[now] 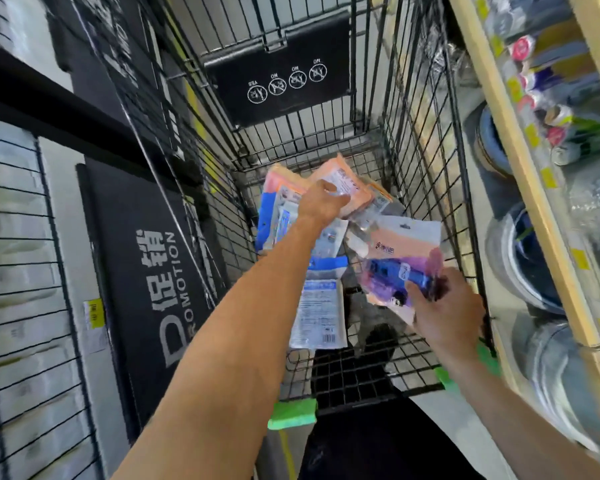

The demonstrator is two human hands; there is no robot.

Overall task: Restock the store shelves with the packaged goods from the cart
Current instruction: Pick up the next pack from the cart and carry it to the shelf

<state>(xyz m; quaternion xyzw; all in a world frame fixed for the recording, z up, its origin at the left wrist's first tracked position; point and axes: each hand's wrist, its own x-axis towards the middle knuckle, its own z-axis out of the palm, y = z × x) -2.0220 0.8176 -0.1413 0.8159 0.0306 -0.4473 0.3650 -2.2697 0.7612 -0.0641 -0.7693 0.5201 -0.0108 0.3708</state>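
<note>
I look down into a black wire cart (426,188) with several flat packaged goods on its floor. My left hand (321,204) reaches deep into the cart and grips an orange packet (352,183) at the far end. My right hand (445,311) holds a clear pink packet with a blue item inside (400,261) above the cart's near right corner, thumb on top. A white and blue packet with printed text (317,311) lies flat on the cart floor between my arms. More blue and orange packets (274,209) are piled under my left hand.
A wooden shelf unit (534,188) with rolls and round goods runs along the right. A black promotion board (146,271) and a wire grid panel (18,271) stand on the left. The cart's black child-seat flap (281,74) is at the far end. Green handle caps (291,414) sit near me.
</note>
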